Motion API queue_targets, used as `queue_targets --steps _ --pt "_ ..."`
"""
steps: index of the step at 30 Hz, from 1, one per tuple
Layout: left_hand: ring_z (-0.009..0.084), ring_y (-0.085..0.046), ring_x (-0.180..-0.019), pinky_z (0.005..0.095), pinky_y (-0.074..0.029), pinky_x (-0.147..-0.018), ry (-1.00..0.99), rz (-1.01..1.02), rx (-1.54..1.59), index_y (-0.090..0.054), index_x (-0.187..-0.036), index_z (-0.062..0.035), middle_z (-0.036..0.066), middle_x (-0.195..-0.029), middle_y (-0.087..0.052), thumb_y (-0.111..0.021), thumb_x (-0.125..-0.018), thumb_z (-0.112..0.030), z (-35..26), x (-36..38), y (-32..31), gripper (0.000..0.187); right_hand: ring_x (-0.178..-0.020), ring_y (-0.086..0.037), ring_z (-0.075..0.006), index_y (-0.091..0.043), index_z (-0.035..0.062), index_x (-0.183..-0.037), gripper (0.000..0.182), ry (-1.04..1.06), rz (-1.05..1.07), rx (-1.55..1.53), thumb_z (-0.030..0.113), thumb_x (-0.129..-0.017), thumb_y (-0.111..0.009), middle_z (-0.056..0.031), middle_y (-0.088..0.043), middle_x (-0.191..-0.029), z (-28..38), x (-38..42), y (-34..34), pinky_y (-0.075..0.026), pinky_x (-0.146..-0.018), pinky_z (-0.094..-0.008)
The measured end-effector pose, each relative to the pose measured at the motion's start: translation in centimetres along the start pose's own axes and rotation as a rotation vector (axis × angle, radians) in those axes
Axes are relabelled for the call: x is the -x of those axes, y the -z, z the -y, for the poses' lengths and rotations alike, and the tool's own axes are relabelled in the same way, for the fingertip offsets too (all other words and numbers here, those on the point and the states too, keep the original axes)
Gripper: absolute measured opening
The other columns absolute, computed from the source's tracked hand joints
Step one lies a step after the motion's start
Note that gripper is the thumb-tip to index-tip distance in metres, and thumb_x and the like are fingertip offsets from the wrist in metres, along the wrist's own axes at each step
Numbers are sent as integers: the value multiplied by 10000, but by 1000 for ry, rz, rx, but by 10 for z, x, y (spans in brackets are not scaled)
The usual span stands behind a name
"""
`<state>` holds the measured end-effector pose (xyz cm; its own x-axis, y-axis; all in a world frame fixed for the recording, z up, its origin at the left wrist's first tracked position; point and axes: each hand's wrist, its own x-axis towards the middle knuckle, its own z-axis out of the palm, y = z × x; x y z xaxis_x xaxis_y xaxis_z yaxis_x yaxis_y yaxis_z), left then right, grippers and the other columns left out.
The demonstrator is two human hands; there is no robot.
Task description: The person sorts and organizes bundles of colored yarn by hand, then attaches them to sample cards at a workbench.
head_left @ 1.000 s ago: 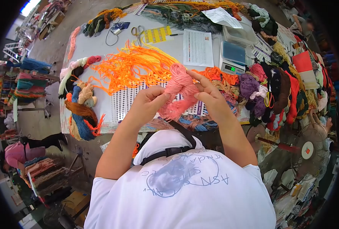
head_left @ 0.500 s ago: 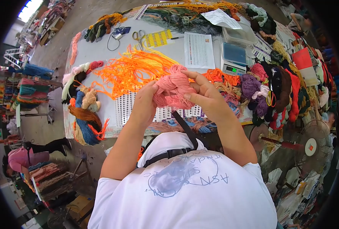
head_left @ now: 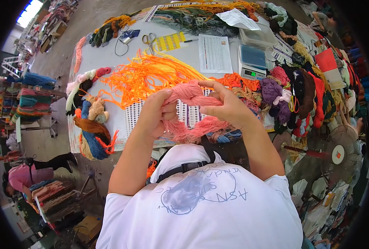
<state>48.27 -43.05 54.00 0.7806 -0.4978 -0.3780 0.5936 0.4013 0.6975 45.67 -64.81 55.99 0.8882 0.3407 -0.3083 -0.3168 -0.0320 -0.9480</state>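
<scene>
My left fingers are curled tight around the left end of a pink skein (head_left: 191,94) at the centre of the clock, my left hand (head_left: 156,111) at eight o'clock; my right hand (head_left: 231,107), at four, clamps the other end between thumb and fingers, stretching it into an open loop. Dotted cards (head_left: 133,118) show at nine o'clock, then orange yarn (head_left: 149,76) at ten, a scale (head_left: 253,73) at two, a printed sheet (head_left: 214,56) at one and scissors (head_left: 151,40) at eleven.
</scene>
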Motion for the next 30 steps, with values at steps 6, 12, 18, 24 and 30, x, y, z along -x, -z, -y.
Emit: queue_targets --steps 6,12,18,24,30 --pt "39 -188 -392 221 -220 -399 26 -40 61 -419 -683 -136 -83 -505 -259 -396 -917 -248 -15 13 13 260 -814 -551 -117 -541 19 -1088 495 73 41 367 195 -686 -769 -39 -600 -914 -8 2 14 -446 -721 -265" --pt "35 -225 -397 208 -214 -382 26 -100 1 -436 -694 -133 -84 -512 -289 -465 -901 -260 -18 33 38 245 -676 -519 -62 -624 16 -1008 285 -55 243 430 167 -775 -692 -11 -613 -707 3 8 19 -441 -626 -256" --pt "66 -407 -514 210 -324 -467 -36 -532 -390 -525 -809 -85 -18 -632 -461 -467 -905 -285 -26 114 168 229 -723 -551 -58 -608 20 -1051 257 208 358 47 157 -834 -625 -13 -636 -811 3 39 32 -473 -637 -270" --pt "207 -557 -982 317 -413 -861 -97 -513 -1258 -540 -1073 39 146 -1035 -590 -379 -941 -399 -7 115 138 484 -691 -571 -335 -521 52 -936 160 530 727 499 117 -798 -568 -154 -584 -776 38 28 -54 -456 -635 -383" --pt "210 -589 -797 313 -426 -803 145 311 -124 -591 -964 49 129 -846 -614 -379 -877 -578 23 100 52 668 -764 -582 -159 -542 32 -1035 241 522 558 60 55 -801 -595 -71 -608 -832 76 10 -57 -466 -711 -269"
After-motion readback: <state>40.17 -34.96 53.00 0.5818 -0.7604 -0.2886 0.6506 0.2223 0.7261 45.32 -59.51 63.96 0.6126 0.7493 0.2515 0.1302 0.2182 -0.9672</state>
